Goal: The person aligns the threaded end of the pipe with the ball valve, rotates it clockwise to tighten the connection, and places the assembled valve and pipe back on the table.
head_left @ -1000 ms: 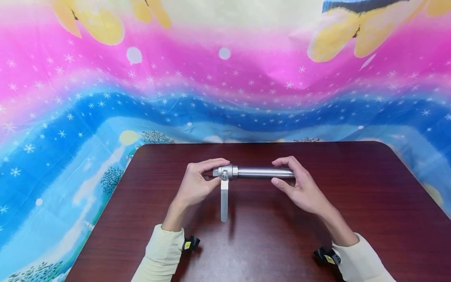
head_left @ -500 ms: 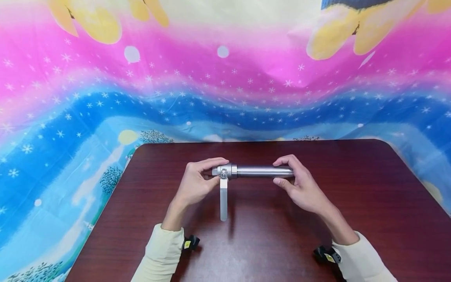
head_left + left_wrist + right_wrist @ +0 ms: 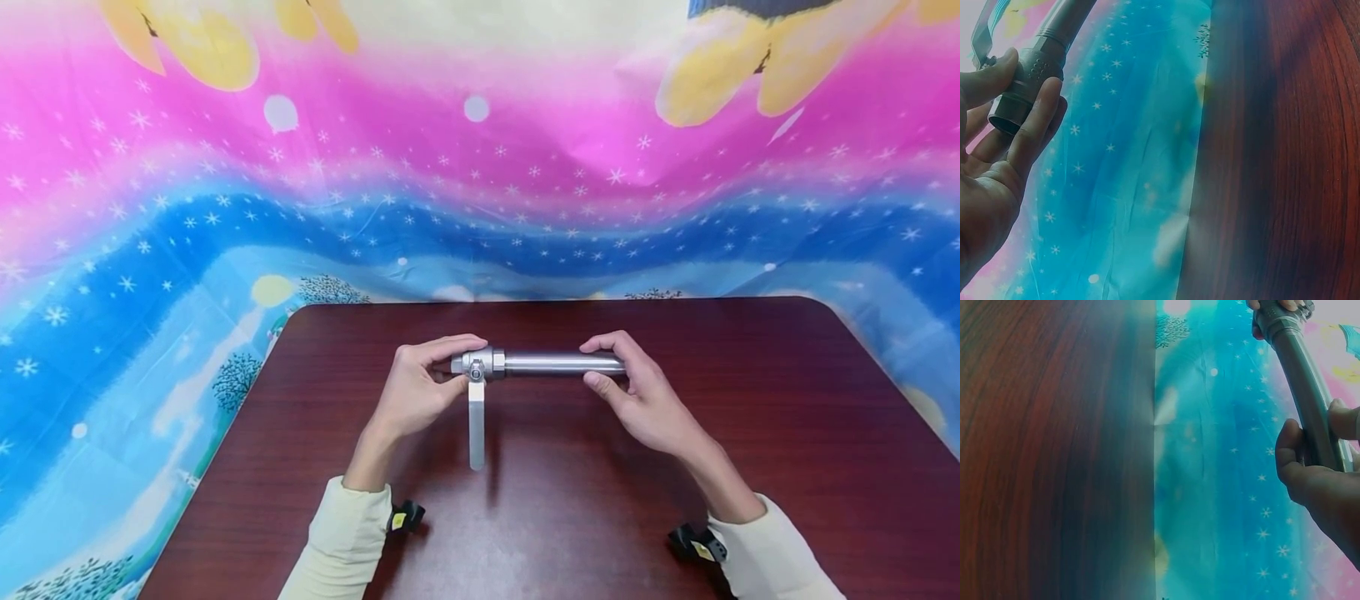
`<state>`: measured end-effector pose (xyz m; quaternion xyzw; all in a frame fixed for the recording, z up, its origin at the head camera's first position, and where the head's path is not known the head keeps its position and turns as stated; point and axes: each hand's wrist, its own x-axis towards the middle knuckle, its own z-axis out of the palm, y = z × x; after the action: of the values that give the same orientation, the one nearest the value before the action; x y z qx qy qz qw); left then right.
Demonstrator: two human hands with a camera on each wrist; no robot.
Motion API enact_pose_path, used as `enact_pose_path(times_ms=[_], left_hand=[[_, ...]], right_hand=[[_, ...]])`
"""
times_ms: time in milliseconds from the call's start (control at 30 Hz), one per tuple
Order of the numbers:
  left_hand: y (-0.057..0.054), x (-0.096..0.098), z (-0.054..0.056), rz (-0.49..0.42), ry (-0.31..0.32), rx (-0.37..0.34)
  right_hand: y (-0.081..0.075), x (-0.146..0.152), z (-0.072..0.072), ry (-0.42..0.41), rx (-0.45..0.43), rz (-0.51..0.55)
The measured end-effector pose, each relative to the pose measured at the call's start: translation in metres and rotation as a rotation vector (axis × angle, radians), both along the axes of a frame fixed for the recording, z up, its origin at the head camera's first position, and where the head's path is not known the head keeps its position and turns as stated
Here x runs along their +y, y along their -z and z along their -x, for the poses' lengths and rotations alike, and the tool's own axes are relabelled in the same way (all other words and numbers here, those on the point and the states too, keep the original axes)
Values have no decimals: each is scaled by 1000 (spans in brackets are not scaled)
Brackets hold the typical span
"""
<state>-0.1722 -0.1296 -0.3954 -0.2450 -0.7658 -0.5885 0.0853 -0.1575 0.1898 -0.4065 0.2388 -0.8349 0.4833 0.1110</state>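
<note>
In the head view a metal ball valve (image 3: 477, 364) joins a straight steel pipe (image 3: 551, 364), held level above the table. Its flat lever handle (image 3: 477, 425) points toward the person. My left hand (image 3: 416, 387) grips the valve body, thumb at the near side and fingers at the far side. The left wrist view shows the valve's round open end (image 3: 1010, 112) between thumb and fingers. At the pipe's other end, my right hand (image 3: 645, 392) holds it between thumb and curled fingers. The right wrist view has the thumb (image 3: 1342, 420) against the pipe; the pipe's far tip is hidden.
A dark red-brown wooden table (image 3: 570, 517) lies below the hands. Behind it hangs a pink and blue snowflake-printed cloth (image 3: 420, 208). Black wrist devices (image 3: 406, 517) sit at both cream sleeve cuffs (image 3: 348, 525).
My right thumb has moved up onto the near side of the pipe. The left hand and the valve stay in nearly the same place.
</note>
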Motion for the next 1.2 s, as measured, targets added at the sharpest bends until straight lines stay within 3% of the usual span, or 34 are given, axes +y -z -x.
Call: enact_pose_path(times_ms=[200,900,1200], left_hand=[[2,0,1,0,3,1],[0,0,0,-4,10,3],[-1,0,-1,7,3,2]], right_hand=[[0,0,-1,-46,-11,29],[0,-1,0,19,36,-29],[0,-1,-1,-47,0,3]])
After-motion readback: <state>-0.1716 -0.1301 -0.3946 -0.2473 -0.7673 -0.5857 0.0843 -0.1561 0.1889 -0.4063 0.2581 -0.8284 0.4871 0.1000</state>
